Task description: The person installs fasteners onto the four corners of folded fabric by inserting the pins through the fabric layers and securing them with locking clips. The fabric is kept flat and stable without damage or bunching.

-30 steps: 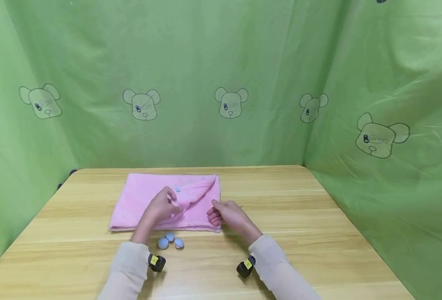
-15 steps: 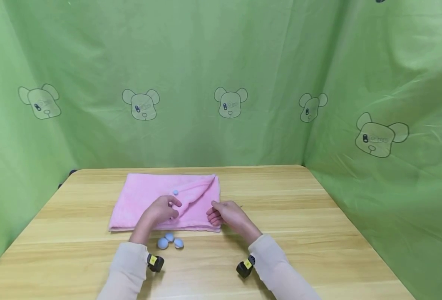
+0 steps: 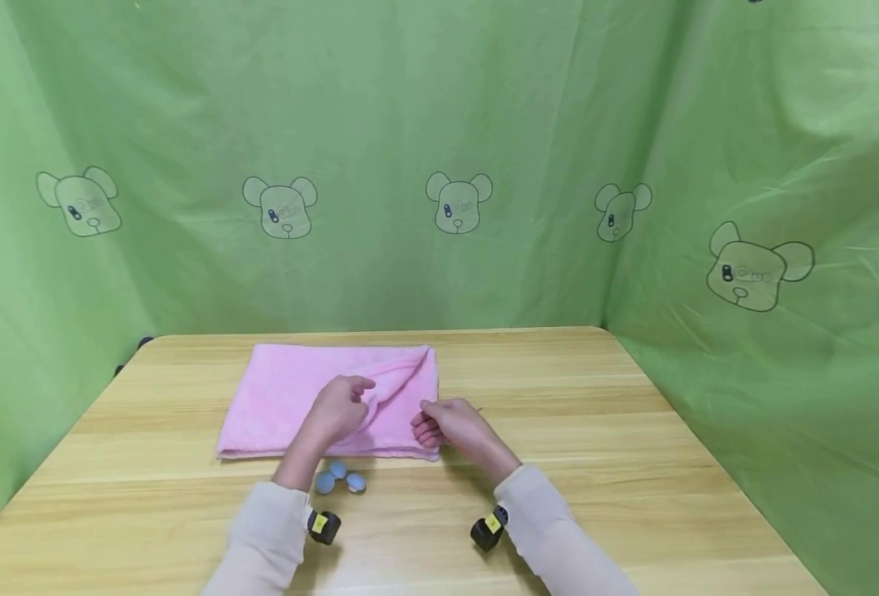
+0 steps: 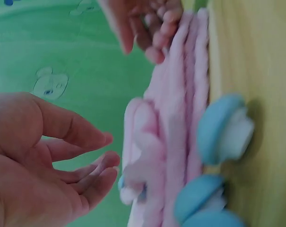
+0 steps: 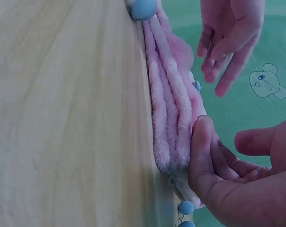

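Note:
A folded pink plush blanket (image 3: pixel 283 389) lies on the table, its upper layer turned back in a diagonal fold near the right side. My left hand (image 3: pixel 341 406) hovers over this fold, fingers bent, thumb apart from them; the left wrist view shows nothing between them. My right hand (image 3: pixel 454 426) is at the blanket's right edge. Its curved fingers (image 5: pixel 202 151) lie along the edge while the thumb stands away. Small mushroom-shaped clips (image 4: pixel 221 127) with blue caps and white stems lie in front of the blanket. Another blue cap (image 5: pixel 197 85) shows on the fold, hidden behind my left hand in the head view.
Wooden table (image 3: pixel 596 463) extends to the right and in front of the blanket. Green curtains (image 3: pixel 380 273) with bear-head prints enclose the back and sides. Two more blue caps (image 5: pixel 185 207) show by the blanket's right corner in the right wrist view.
My left hand first drew back toward me from the fold, then moved forward and right over it, covering the blue cap there. The right hand has stayed in place.

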`<state>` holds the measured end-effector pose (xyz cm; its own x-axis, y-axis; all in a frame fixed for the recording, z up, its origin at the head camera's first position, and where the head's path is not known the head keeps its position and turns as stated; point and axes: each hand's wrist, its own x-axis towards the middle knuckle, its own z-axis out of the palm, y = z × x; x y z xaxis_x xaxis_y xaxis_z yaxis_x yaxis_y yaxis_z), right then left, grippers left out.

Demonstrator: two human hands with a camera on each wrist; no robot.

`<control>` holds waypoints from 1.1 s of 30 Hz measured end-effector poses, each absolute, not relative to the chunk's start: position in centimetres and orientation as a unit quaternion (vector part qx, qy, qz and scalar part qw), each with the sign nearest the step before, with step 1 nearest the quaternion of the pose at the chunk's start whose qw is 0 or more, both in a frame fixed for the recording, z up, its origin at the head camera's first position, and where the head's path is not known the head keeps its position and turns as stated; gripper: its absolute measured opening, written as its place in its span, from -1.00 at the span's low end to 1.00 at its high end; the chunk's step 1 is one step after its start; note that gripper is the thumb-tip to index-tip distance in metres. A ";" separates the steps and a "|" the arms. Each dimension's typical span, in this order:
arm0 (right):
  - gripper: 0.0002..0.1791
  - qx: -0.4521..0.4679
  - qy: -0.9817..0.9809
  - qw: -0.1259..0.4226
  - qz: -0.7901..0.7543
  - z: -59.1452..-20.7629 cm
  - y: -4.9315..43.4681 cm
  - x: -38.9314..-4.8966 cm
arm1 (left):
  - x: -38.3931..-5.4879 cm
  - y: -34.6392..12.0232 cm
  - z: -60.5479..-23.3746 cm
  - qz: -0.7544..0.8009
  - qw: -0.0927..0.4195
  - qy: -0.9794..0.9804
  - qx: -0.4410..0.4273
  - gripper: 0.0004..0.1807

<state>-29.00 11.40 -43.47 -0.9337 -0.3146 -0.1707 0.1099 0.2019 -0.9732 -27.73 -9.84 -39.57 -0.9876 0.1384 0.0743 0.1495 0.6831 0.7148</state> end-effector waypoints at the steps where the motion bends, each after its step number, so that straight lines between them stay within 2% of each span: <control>1: -0.57 -0.067 0.757 0.168 -0.628 -43.5 11.4 -29.0 | -27.7 -9.6 -39.7 -0.388 0.002 -0.918 -0.085 -0.50; 5: -0.58 -0.066 0.759 0.168 -0.625 -43.3 11.4 -29.0 | -27.7 -9.1 -40.4 -0.371 -0.037 -0.923 -0.098 -0.57; 14: -0.58 -0.071 0.761 0.171 -0.621 -43.2 11.4 -29.1 | -27.6 -9.5 -40.8 -0.307 -0.088 -0.941 -0.109 -0.37; 17: -0.58 -0.070 0.762 0.171 -0.621 -43.2 11.5 -29.0 | -27.5 -9.6 -40.7 -0.293 -0.095 -0.945 -0.110 -0.37; 20: -0.58 -0.068 0.760 0.172 -0.623 -43.2 11.4 -29.0 | -27.3 -9.6 -40.5 -0.293 -0.090 -0.946 -0.106 -0.49; 24: -0.58 -0.063 0.759 0.174 -0.625 -43.3 11.5 -29.0 | -26.9 -8.8 -39.9 -0.308 -0.053 -0.944 -0.109 -0.69; 27: -0.59 -0.065 0.757 0.174 -0.626 -43.2 11.5 -29.0 | -26.7 -7.8 -39.8 -0.329 -0.023 -0.935 -0.130 -0.73; 33: -0.59 -0.076 0.754 0.169 -0.631 -43.1 11.8 -28.9 | -26.6 -5.9 -40.9 -0.361 0.003 -0.920 -0.153 -0.69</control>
